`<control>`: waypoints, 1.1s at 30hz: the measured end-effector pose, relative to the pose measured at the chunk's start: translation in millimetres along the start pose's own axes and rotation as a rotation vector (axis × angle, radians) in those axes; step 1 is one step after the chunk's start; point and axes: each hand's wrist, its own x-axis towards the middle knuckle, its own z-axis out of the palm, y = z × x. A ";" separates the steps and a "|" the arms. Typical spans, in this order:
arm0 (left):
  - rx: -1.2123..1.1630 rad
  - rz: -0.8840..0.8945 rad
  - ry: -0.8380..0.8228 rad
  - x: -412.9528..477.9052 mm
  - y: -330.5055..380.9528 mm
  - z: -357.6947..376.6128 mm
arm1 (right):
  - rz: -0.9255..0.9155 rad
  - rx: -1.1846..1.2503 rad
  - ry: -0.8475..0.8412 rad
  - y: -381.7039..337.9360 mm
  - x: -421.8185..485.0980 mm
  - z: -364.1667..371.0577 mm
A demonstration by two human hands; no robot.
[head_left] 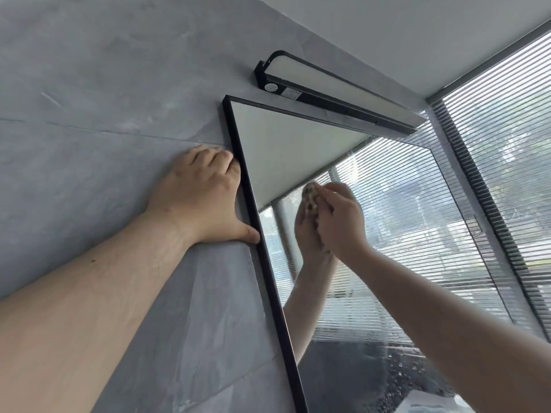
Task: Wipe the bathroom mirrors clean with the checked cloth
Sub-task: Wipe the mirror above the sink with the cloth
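A black-framed mirror (pixel 286 144) hangs on the grey tiled wall and fills the middle of the view. My right hand (pixel 340 219) presses a bunched checked cloth (pixel 310 196) against the upper glass; only a brownish edge of the cloth shows past my fingers, and the mirror doubles hand and cloth. My left hand (pixel 202 195) lies flat on the wall, its fingertips and thumb touching the mirror's left frame edge (pixel 253 210). It holds nothing. Water streaks and droplets show on the lower right glass (pixel 417 338).
A black bar lamp (pixel 328 87) juts from the wall just above the mirror's top edge. A window with horizontal blinds (pixel 501 150) runs down the right side, close to the mirror. The grey tiled wall (pixel 89 99) spreads to the left.
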 end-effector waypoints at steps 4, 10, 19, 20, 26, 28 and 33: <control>-0.002 0.007 0.001 0.2 0.8 -0.6 | 0.262 -0.069 0.084 48.0 21.3 -16.4; 0.012 0.004 0.018 1.2 0.3 -0.1 | 0.282 -0.011 0.036 59.3 3.8 -26.7; 0.020 -0.006 0.006 0.2 1.3 -1.0 | -0.002 0.125 -0.031 -25.5 -50.8 -7.7; 0.020 -0.006 0.006 -0.1 1.2 -1.4 | -0.040 0.125 -0.044 -36.0 -57.7 -8.4; 0.006 -0.008 0.023 -0.5 0.5 -1.3 | -0.251 0.134 -0.143 -46.8 -68.2 -5.3; -0.005 0.000 0.018 -0.5 0.8 -0.3 | -0.194 0.101 -0.148 -50.6 -48.2 0.4; -0.037 0.012 0.019 -2.4 0.4 -0.1 | -0.086 0.128 -0.124 -64.1 -4.9 18.4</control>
